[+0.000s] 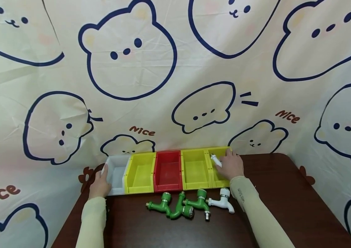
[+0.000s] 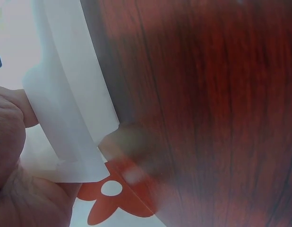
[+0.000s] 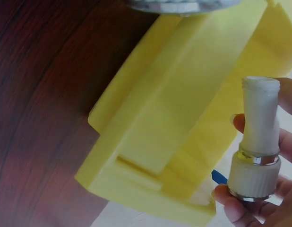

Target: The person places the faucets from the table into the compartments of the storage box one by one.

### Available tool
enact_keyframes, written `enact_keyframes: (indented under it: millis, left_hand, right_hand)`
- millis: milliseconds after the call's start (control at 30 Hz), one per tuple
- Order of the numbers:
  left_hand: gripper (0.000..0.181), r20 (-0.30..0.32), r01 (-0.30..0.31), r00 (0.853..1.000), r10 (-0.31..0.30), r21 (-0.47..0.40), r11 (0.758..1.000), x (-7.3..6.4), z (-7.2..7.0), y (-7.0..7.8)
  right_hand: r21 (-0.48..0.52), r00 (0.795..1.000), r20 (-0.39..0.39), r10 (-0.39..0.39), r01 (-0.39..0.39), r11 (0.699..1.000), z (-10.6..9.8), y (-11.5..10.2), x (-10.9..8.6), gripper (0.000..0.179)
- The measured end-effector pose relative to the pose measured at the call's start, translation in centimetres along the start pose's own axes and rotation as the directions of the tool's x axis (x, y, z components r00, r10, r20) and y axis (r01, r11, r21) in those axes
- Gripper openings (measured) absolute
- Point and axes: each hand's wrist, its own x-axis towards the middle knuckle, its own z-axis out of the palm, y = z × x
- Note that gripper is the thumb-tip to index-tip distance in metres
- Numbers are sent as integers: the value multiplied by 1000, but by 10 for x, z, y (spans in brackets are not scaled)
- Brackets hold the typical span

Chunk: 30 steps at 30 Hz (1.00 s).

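The white tap [image 3: 260, 125] is located at the rightmost yellow bin [image 1: 217, 179]; contact with the bin cannot be determined. The right hand [image 1: 232, 165] grips the tap in curled fingers. The left hand [image 1: 99, 186] pinches the left wall of the white bin [image 1: 116, 175] at the row's left end. Between these bins: two yellow bins [image 1: 140, 172] flanking a red bin [image 1: 167, 170]. Near side of the row, on the brown table [image 1: 287, 199]: three green taps [image 1: 160, 205], then a second white tap [image 1: 223, 201] at right. Far side: printed cloth [image 1: 129, 75].
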Motion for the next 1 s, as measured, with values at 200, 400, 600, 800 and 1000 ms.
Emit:
enact_keyframes:
  millis: [200, 400, 600, 800, 1000]
  left_hand:
    - [91, -1, -1, 1000, 1, -1, 1000, 1, -2, 1]
    - [90, 2, -15, 1000, 15, 1, 1000, -1, -5, 4]
    - [89, 1, -28, 1000, 28, 6, 1000, -3, -4, 4]
    - [89, -10, -36, 999, 36, 10, 999, -5, -4, 1]
    - [88, -17, -34, 999, 34, 1, 999, -5, -3, 1]
  right_hand:
    - [-53, 999, 33, -39, 41, 998, 7, 0, 2, 42]
    - [-90, 992, 113, -61, 71, 993, 18, 0, 3, 48]
    - [-136, 986, 135, -97, 116, 984, 27, 2, 0, 47]
    - [-130, 981, 82, -174, 183, 974, 34, 5, -4, 31]
    - [-112, 969, 123, -216, 230, 967, 35, 8, -5, 26]
